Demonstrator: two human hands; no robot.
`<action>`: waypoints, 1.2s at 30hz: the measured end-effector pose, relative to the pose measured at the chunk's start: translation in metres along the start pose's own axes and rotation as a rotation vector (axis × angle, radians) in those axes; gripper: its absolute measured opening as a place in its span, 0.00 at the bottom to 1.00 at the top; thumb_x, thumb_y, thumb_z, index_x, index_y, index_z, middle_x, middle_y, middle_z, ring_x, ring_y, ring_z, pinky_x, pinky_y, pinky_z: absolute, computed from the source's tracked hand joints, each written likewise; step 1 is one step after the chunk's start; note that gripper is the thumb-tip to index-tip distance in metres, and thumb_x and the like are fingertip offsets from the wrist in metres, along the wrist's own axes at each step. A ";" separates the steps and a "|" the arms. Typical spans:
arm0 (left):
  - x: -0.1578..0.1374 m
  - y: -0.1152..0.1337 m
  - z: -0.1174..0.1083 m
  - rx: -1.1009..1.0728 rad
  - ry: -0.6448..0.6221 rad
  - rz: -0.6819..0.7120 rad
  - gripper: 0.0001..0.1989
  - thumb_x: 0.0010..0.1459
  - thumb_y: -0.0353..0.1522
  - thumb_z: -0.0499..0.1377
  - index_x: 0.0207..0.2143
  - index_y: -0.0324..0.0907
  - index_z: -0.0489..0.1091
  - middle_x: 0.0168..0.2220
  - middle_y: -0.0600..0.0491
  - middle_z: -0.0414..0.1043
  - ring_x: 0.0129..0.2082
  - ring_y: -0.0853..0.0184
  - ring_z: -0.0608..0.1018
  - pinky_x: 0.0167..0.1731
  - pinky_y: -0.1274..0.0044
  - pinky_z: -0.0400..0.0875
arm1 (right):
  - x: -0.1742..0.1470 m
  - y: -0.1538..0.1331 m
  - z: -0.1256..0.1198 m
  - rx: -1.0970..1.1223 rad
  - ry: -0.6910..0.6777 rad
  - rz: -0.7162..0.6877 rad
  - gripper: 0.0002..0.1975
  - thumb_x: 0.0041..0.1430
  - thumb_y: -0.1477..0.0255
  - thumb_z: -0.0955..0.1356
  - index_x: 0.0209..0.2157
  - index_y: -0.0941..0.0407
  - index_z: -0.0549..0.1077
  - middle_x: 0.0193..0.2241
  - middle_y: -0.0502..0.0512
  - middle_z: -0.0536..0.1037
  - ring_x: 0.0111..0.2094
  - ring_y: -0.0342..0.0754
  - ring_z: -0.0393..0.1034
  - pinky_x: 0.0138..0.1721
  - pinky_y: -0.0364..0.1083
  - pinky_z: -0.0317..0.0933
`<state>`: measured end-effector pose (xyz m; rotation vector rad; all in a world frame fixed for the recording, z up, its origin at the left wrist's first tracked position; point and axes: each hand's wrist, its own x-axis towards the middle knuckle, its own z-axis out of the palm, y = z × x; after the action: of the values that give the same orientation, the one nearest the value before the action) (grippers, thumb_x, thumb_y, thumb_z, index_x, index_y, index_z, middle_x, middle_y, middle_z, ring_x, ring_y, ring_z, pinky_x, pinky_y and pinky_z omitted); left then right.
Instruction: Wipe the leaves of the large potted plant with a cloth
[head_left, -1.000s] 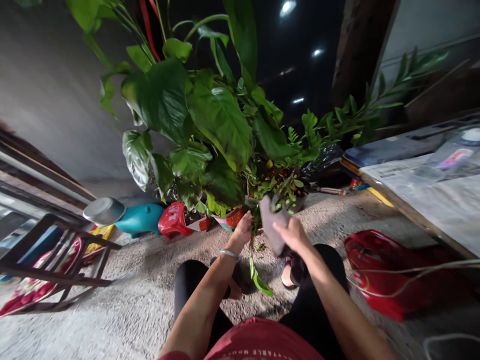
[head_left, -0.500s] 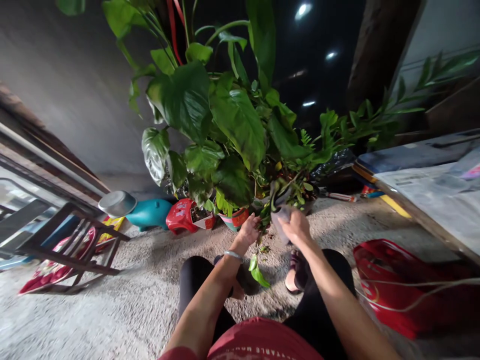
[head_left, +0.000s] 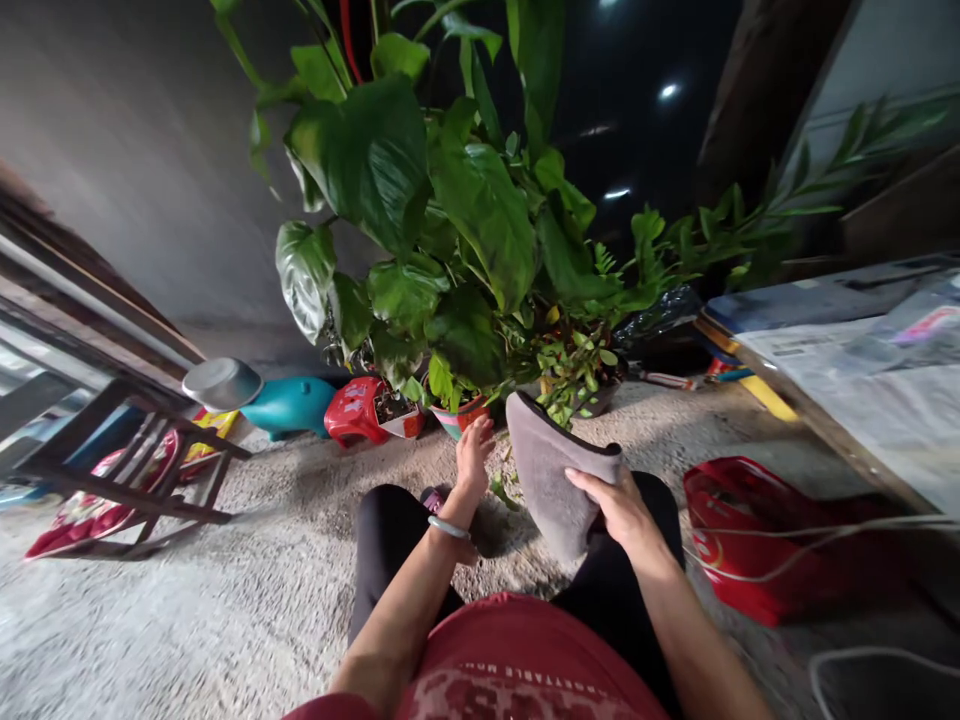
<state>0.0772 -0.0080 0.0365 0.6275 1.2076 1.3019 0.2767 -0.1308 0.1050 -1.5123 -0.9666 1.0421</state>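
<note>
My right hand (head_left: 611, 505) grips a grey cloth (head_left: 555, 480) with a dark edge, thumb on top and the fingers behind it. The cloth hangs spread between my knees and hides part of the floor. My left hand (head_left: 474, 462) is raised beside the cloth, fingers apart and holding nothing, with a bangle on the wrist. Just beyond it stands a small striped pot (head_left: 459, 412). Large green leaves (head_left: 480, 220) rise from the potted plants in front of me. A small-leaved plant (head_left: 574, 375) grows right behind the cloth.
On the left are a wooden chair (head_left: 142, 460), a metal bowl (head_left: 223, 383) on a teal stool (head_left: 289, 405), and a red stool (head_left: 356, 408). A red bag (head_left: 772, 540) sits on the floor at right, below a newspaper-covered table (head_left: 847, 350). Pale cord crosses the bag.
The cloth was bunched in my right hand near the plants; now it is spread out and nearer me. My left hand has come away from the leafy stem and opened.
</note>
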 end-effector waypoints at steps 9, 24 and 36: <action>-0.067 0.056 -0.004 0.036 -0.605 0.194 0.28 0.47 0.44 0.76 0.48 0.42 0.81 0.54 0.45 0.80 0.61 0.50 0.75 0.59 0.69 0.68 | -0.026 -0.006 0.001 0.196 -0.158 -0.017 0.17 0.42 0.61 0.79 0.36 0.52 0.83 0.42 0.57 0.88 0.49 0.62 0.82 0.58 0.59 0.71; -0.093 0.056 -0.014 -0.116 -0.627 -0.110 0.21 0.32 0.35 0.79 0.29 0.38 0.76 0.26 0.54 0.76 0.25 0.68 0.74 0.33 0.75 0.69 | -0.053 -0.005 0.006 0.120 -0.341 0.033 0.27 0.35 0.54 0.82 0.38 0.53 0.86 0.45 0.61 0.88 0.56 0.70 0.77 0.64 0.62 0.65; -0.054 0.040 -0.021 -0.240 -0.552 -0.153 0.24 0.33 0.39 0.81 0.31 0.37 0.78 0.27 0.53 0.78 0.26 0.67 0.75 0.35 0.74 0.69 | -0.056 0.003 0.029 0.181 -0.245 0.185 0.26 0.33 0.58 0.82 0.38 0.52 0.85 0.44 0.60 0.87 0.54 0.71 0.79 0.60 0.63 0.70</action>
<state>0.0521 -0.0549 0.0826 0.6496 0.6237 1.0303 0.2318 -0.1760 0.1068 -1.3638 -0.8831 1.4344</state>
